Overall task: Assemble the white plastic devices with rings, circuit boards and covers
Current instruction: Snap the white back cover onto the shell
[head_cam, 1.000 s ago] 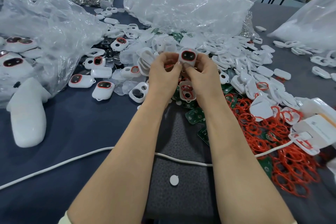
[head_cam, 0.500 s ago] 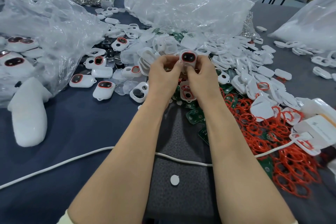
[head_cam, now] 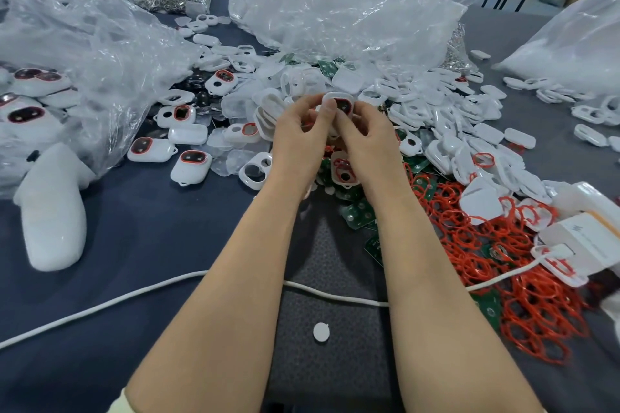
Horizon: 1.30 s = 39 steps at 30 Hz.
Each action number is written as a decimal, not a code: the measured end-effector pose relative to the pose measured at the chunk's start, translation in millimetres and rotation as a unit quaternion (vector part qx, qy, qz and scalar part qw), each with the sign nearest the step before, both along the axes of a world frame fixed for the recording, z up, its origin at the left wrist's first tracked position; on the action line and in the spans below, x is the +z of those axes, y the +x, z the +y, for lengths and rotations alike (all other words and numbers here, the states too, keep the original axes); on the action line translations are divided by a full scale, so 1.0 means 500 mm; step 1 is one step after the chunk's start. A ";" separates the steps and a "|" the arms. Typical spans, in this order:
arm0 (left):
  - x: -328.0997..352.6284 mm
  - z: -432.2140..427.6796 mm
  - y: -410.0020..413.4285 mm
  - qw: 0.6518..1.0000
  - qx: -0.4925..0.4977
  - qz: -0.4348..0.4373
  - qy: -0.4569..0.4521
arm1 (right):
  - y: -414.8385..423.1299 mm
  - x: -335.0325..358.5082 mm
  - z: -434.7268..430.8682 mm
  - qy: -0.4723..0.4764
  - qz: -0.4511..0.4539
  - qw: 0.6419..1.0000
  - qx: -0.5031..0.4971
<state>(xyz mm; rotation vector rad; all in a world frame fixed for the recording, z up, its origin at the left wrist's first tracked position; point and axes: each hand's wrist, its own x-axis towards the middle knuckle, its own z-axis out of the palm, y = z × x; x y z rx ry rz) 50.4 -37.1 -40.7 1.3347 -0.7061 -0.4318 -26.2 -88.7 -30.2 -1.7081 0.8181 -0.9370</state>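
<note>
Now: closing step, judged. The left hand pinches the white device, thumb laid on its face. The right hand grips the other side, raised over the counter. Next move likely needs an even squeeze until it snaps. Versus 0.5 s earlier, the left thumb has slid across the face.

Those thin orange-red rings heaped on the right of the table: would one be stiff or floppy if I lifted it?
Probably floppy: the thin orange-red rings lie bent into uneven loops rather than one regular shape. They are likely very light, since they are so thin. They overlap in a tangle, so lifting one may drag its neighbours along.
</note>
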 end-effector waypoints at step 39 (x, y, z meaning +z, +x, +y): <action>0.020 0.008 0.011 0.993 -0.006 0.117 -0.017 | -0.008 -0.009 -0.010 0.053 -0.016 0.994 0.098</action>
